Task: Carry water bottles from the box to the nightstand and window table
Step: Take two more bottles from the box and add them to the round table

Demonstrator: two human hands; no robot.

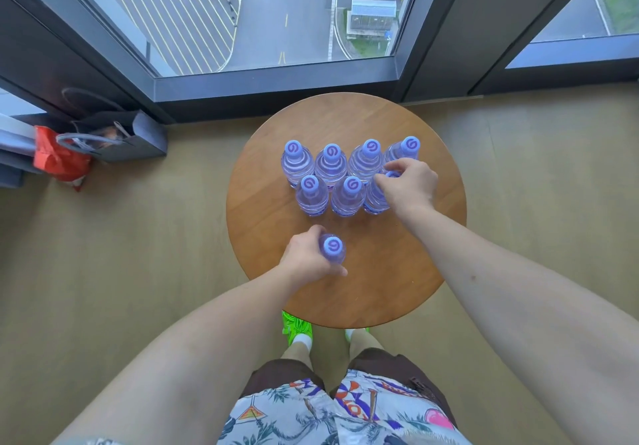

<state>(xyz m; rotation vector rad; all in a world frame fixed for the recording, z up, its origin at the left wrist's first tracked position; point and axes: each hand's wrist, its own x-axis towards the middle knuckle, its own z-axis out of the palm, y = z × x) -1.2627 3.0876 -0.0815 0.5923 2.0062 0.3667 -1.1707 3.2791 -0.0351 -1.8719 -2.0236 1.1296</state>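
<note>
By the window, six clear purple-capped plastic water bottles (331,165) stand on the round wooden table (432,254); right hand (408,183) pinches a seventh bottle's cap (375,199), left hand (307,254) grips an eighth (332,247), still unplaced.

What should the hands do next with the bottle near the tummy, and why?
Probably the left hand should slide its bottle forward and set it beside the front row. It grips that bottle apart from the seven grouped on the round table, while the right hand is holding the row's third bottle.
</note>
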